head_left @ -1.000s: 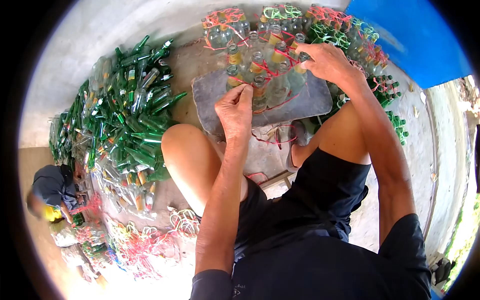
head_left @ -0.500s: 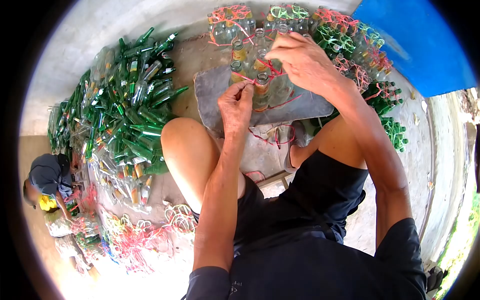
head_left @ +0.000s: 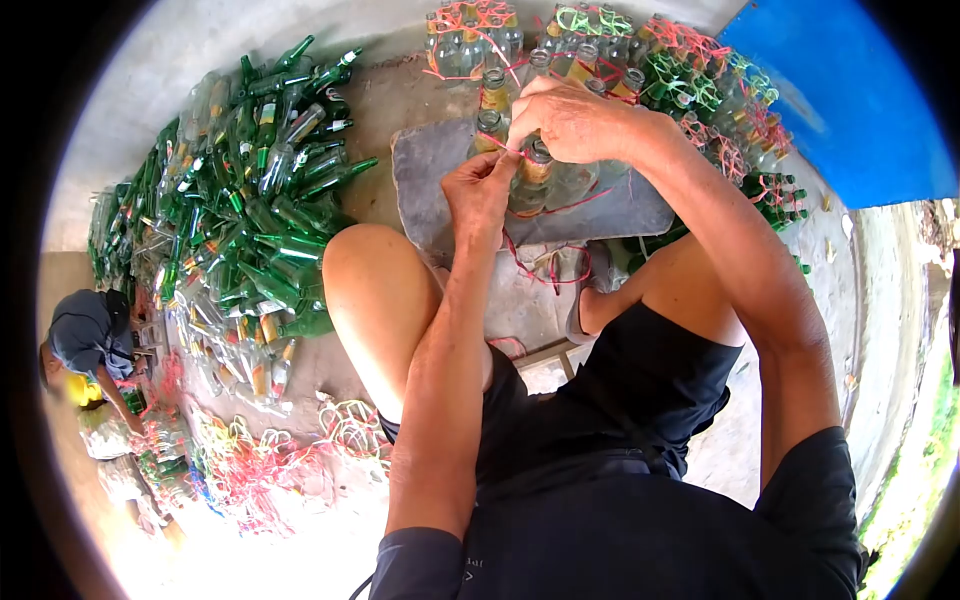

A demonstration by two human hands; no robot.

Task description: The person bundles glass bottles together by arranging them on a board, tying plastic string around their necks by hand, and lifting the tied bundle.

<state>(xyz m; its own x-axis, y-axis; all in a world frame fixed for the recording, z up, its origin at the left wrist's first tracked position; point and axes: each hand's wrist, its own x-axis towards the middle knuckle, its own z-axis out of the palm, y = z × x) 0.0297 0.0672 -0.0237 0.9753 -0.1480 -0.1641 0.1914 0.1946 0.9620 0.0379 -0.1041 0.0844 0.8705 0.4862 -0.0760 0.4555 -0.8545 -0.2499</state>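
1. The left hand (head_left: 478, 198) pinches a thin red plastic strip (head_left: 493, 138) between thumb and forefinger, close to the neck of a clear glass bottle with a yellowish label (head_left: 537, 174).
2. The right hand (head_left: 572, 122) has its fingers bent downward, their tips meeting the left fingertips; I cannot tell whether it grips the strip too.
3. That bottle stands upright at the near side of a cluster of clear glass bottles (head_left: 494, 97) on a flat grey slab (head_left: 428, 190). The strip runs among their necks, and the right hand blocks the view of the middle ones.
4. Below the slab, a loose loop of red strip (head_left: 556, 283) lies on the floor between the bent legs.
5. Behind the cluster stand strapped bundles of clear bottles (head_left: 470, 50), with more bundles curving round to the right, beside a bright blue panel (head_left: 845, 105).
6. To the left, a large heap of green glass bottles (head_left: 265, 180) covers the floor, lying at all angles.
7. Nearer, pink, white and green plastic strips (head_left: 265, 465) lie tangled; beyond them a dark-clothed person (head_left: 88, 330) bends over strapped bottles.
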